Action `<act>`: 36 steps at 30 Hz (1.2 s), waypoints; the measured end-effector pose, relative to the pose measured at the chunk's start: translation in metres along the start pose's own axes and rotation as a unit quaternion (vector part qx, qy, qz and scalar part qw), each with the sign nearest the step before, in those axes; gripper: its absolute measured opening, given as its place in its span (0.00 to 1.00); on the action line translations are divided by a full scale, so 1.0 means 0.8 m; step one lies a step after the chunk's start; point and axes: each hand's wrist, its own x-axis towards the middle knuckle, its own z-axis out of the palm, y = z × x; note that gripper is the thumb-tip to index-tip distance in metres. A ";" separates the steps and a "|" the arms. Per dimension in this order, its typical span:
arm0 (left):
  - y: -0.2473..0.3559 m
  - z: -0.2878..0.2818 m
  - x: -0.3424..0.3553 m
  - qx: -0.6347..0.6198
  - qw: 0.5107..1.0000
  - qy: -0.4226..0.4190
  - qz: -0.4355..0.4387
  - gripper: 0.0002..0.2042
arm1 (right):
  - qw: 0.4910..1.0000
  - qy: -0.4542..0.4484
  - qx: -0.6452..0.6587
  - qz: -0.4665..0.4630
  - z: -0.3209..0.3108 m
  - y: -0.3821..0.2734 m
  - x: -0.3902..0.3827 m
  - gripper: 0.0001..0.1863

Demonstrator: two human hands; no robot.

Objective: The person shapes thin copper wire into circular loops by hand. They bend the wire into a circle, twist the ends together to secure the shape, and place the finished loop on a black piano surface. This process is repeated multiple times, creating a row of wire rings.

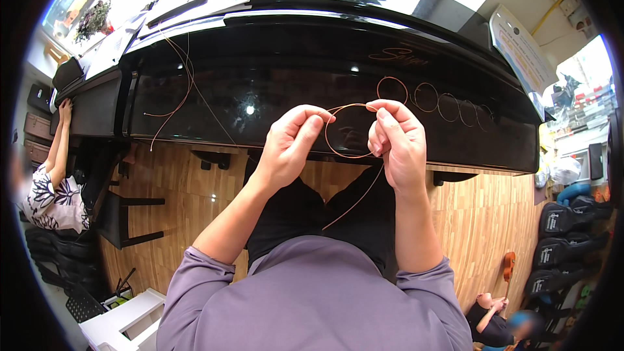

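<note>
Between my hands is a bronze-coloured guitar string (pixel 336 145), bent into a loop. My left hand (pixel 294 140) pinches the loop's left side between thumb and forefinger. The right side of the loop is gripped by my right hand (pixel 398 138), its thumb against the fingers. From beneath that hand the string's loose tail hangs down toward my lap. Just beyond my right hand, a row of coiled strings (pixel 426 97) lies on the glossy black piano lid (pixel 273 84). Farther left, several uncoiled strings (pixel 188 81) trail over the lid.
Papers and a dark folder (pixel 179 10) sit at the far left of the piano. A spiral-bound booklet (pixel 520 45) stands at the far right. Another person (pixel 55 188) is at the left end; one more (pixel 491 322) holds a ukulele at lower right. Black instrument cases (pixel 562 240) line the right side.
</note>
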 end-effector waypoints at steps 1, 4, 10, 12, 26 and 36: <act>-0.003 -0.002 0.001 0.001 1.000 0.007 0.009 0.11 | 1.000 0.004 -0.012 0.000 0.000 0.000 0.000 0.09; -0.005 -0.006 0.000 0.002 1.000 0.020 0.005 0.12 | 1.000 -0.009 -0.019 0.002 -0.005 -0.001 0.001 0.08; 0.003 -0.015 0.003 0.181 0.981 -0.020 0.062 0.11 | 0.995 0.015 -0.099 -0.015 -0.005 0.002 -0.001 0.07; 0.012 -0.018 0.006 0.261 0.959 -0.045 0.102 0.11 | 0.989 0.017 -0.144 -0.033 -0.002 0.003 -0.002 0.07; 0.029 -0.019 0.003 0.043 0.987 -0.086 -0.130 0.10 | 0.854 0.085 -0.445 -0.256 0.009 0.007 -0.002 0.04; 0.000 0.004 0.007 -0.102 0.963 -0.099 -0.227 0.23 | 0.890 0.055 -0.389 -0.231 0.027 0.017 -0.015 0.04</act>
